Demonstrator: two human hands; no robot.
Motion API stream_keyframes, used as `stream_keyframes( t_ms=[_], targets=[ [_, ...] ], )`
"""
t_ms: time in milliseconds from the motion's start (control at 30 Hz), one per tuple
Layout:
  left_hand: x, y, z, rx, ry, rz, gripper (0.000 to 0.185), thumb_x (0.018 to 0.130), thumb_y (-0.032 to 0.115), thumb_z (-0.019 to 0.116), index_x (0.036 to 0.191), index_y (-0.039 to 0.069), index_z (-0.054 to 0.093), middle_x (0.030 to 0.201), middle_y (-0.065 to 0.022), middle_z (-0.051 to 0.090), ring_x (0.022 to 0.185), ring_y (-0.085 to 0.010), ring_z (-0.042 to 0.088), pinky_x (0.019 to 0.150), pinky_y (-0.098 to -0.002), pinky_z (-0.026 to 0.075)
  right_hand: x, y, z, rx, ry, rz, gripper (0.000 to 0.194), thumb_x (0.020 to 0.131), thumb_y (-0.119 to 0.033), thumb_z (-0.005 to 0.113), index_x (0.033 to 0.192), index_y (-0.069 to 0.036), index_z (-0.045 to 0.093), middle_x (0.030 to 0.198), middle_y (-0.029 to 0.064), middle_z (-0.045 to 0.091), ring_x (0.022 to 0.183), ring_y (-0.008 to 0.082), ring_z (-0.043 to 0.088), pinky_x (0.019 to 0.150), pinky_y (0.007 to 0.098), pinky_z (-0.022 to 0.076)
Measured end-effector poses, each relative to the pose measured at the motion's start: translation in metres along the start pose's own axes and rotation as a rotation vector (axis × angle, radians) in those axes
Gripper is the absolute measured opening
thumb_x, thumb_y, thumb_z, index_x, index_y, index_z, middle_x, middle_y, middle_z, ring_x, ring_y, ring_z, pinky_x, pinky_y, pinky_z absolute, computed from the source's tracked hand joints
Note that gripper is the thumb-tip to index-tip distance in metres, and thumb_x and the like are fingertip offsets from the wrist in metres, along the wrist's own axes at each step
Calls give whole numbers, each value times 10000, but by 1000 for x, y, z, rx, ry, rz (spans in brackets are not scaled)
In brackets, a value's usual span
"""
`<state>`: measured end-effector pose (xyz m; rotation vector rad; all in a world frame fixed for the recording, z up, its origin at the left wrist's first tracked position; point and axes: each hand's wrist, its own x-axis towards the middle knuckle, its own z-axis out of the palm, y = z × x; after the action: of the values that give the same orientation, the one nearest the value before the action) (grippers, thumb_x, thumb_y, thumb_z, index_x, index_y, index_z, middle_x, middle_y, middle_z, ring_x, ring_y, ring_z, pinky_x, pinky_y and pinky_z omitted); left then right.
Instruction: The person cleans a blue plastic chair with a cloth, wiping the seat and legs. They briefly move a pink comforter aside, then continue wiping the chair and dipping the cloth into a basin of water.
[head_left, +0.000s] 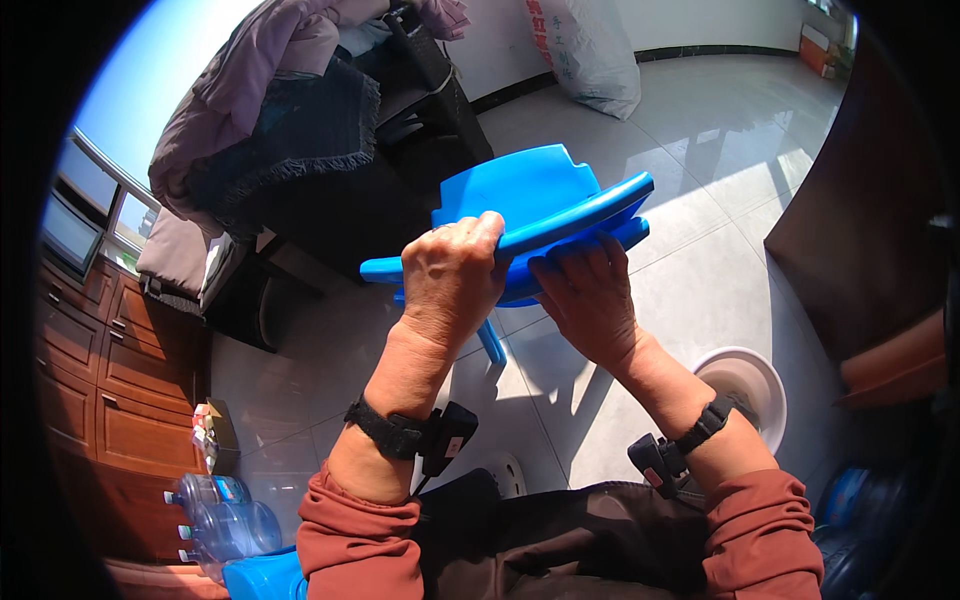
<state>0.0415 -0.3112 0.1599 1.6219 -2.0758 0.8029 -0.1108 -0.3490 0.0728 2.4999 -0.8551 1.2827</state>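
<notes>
A blue plastic chair (517, 187) is tilted in front of me, above the tiled floor. My left hand (454, 274) is closed around its curved top rail, near the middle. My right hand (589, 296) grips a lower blue edge from beneath, a little to the right; its fingertips are partly hidden by the chair. One blue leg (491, 343) points down below the seat. Both wrists carry black straps with small black devices.
A dark table (322, 217) draped with cloths stands ahead on the left. A white basin (780, 405) is on the floor at right. Large water bottles (236, 525) stand at lower left by wooden cabinets (142, 375). A white sack (592, 60) leans near the wall.
</notes>
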Motion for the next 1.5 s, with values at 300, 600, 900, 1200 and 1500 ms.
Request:
stream_keyframes(
  t_ms=[300,600,900,1200,1500],
  targets=[
    [-59,46,-60,-81,-130,141,95,747,48,649,838,67,630,653,-99,645,589,-219,644,624,-325,499,-63,-48,-55,-64,-49,86,427,709,-341,701,1066,-155,560,1045,35,512,1056,233,462,974,460,296],
    [-63,57,-73,-68,-202,207,108,751,48,655,857,41,634,675,-103,659,599,-210,651,734,-357,502,-82,-48,-51,-70,-25,74,415,728,-348,683,1068,-158,541,1055,41,507,1040,244,457,986,472,287],
    [2,1,-115,75,-19,50,98,828,108,636,924,92,631,717,-101,659,638,-235,658,704,-357,540,-79,-45,-39,4,108,64,408,662,-290,721,999,-162,530,966,20,477,1014,196,457,1026,437,240],
    [12,-2,-199,104,-24,-1,149,896,215,584,927,72,610,680,-114,638,610,-229,667,557,-300,538,-68,-38,-36,76,107,56,331,713,-255,680,988,-166,519,955,21,455,1029,175,452,1046,425,209],
    [-17,-39,-262,120,162,-225,386,930,415,492,818,55,572,527,-15,448,436,-83,443,413,-248,340,-58,-26,-36,79,9,51,471,740,-258,724,1124,-185,461,1085,49,466,1159,215,411,1100,449,136]
  ],
)
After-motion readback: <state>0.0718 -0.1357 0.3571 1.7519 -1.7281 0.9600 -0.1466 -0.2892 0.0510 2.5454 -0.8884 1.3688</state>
